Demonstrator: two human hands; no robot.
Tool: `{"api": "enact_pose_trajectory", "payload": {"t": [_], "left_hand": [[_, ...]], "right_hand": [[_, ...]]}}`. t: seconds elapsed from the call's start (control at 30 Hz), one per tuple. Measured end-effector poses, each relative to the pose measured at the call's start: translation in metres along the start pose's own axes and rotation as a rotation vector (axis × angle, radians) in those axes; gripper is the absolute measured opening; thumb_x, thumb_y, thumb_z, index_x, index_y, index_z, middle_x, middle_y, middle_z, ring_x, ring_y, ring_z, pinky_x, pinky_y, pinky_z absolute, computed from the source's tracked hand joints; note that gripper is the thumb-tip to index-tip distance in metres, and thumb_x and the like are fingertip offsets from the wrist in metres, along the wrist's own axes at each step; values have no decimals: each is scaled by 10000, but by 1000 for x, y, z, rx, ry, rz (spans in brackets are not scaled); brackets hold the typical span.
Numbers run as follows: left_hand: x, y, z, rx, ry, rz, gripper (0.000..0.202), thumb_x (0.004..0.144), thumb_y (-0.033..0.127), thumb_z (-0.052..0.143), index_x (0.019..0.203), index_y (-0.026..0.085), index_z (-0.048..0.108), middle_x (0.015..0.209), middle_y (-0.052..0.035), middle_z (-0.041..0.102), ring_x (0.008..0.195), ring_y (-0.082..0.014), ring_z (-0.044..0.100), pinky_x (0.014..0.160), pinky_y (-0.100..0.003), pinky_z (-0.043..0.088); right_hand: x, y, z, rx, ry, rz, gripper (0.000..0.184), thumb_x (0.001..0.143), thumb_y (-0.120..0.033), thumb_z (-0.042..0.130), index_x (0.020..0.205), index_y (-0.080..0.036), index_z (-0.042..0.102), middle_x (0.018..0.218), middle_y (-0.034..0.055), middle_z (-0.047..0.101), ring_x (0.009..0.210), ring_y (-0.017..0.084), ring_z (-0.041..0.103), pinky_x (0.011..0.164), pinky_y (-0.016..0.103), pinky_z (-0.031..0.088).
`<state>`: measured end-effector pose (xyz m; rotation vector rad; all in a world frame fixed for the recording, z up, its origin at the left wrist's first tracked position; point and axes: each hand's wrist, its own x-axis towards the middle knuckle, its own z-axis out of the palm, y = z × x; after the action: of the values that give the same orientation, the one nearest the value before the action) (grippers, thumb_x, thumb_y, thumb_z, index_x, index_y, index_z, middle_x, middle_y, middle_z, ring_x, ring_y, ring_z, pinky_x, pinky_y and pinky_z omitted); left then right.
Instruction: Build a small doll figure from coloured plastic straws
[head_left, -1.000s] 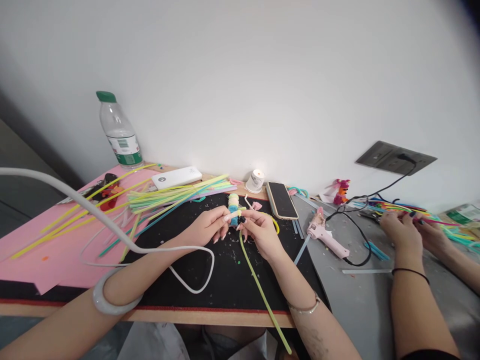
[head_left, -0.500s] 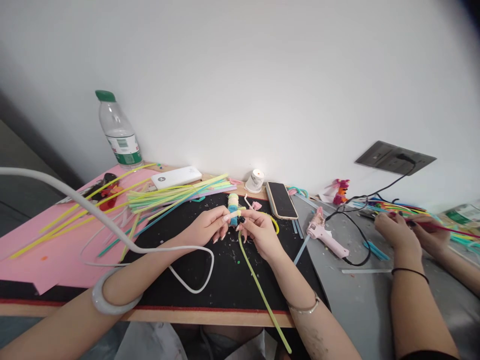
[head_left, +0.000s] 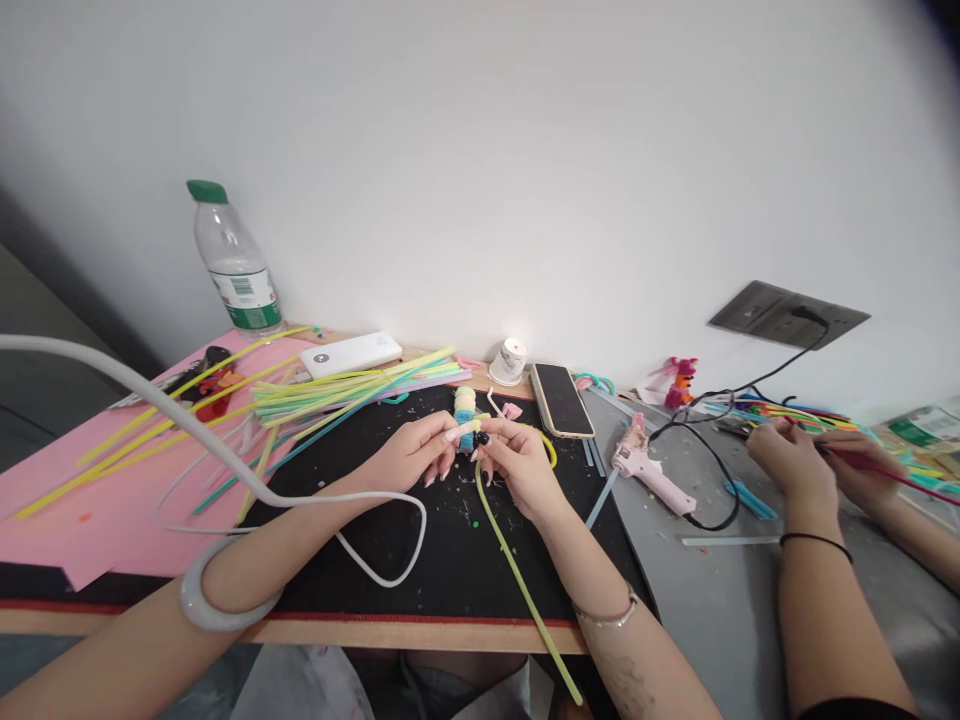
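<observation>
Between both hands, over the black mat (head_left: 457,570), a yellow-green pipe cleaner (head_left: 523,585) is held near its upper end. Its long tail hangs down past the table's front edge. My left hand (head_left: 416,452) pinches the short end with its fingertips. My right hand (head_left: 517,462) closes on the same pipe cleaner just to the right, dark nails showing. Right behind the fingertips lies a small blue and pale-yellow fuzzy figure (head_left: 465,402), partly hidden by the fingers. Whether the fingers touch it I cannot tell.
Bundled pipe cleaners (head_left: 352,392), a white power bank (head_left: 352,354) and a bottle (head_left: 236,265) stand left. A paper cup (head_left: 509,362), phone (head_left: 562,400) and pink glue gun (head_left: 652,470) are right. A white cable (head_left: 262,490) crosses my left arm. A co-worker's hands (head_left: 799,470) work far right.
My hands keep nearly the same pose on the pipe cleaner. The view shifts very slightly. At far right, the co-worker's hand and the red strand in it have moved a little.
</observation>
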<state>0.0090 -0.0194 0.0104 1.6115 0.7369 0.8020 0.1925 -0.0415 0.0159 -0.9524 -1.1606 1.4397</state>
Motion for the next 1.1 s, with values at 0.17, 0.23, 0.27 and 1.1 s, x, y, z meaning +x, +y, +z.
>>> {"api": "enact_pose_trajectory", "payload": {"t": [0.17, 0.23, 0.27, 1.1], "left_hand": [[0, 1, 0, 11, 1, 5, 305, 929, 451, 397, 850, 172, 492, 594, 43, 522, 458, -79, 456, 445, -191, 376], [0, 1, 0, 16, 0, 8, 299, 934, 442, 390, 852, 173, 490, 596, 43, 523, 459, -78, 455, 448, -190, 375], [0, 0, 0, 19, 0, 9, 293, 936, 437, 389, 853, 174, 489, 597, 44, 524, 460, -78, 454, 449, -190, 375], [0, 1, -4, 122, 48, 24, 302, 944, 427, 349, 918, 183, 526, 598, 32, 535, 484, -97, 496, 465, -200, 415]], "right_hand": [[0, -2, 1, 9, 5, -4, 277, 708, -316, 712, 932, -158, 673, 608, -6, 644, 414, 64, 473, 405, 181, 360], [0, -1, 0, 8, 8, -9, 270, 714, -318, 708, 927, -157, 667, 608, -6, 643, 416, 64, 477, 408, 180, 366], [-1, -1, 0, 6, 7, -10, 266, 718, -318, 705, 925, -157, 664, 611, -6, 643, 415, 64, 478, 409, 180, 369], [0, -2, -1, 74, 50, -2, 255, 706, -314, 721, 901, -159, 662, 600, -12, 641, 390, 52, 455, 377, 170, 335]]}}
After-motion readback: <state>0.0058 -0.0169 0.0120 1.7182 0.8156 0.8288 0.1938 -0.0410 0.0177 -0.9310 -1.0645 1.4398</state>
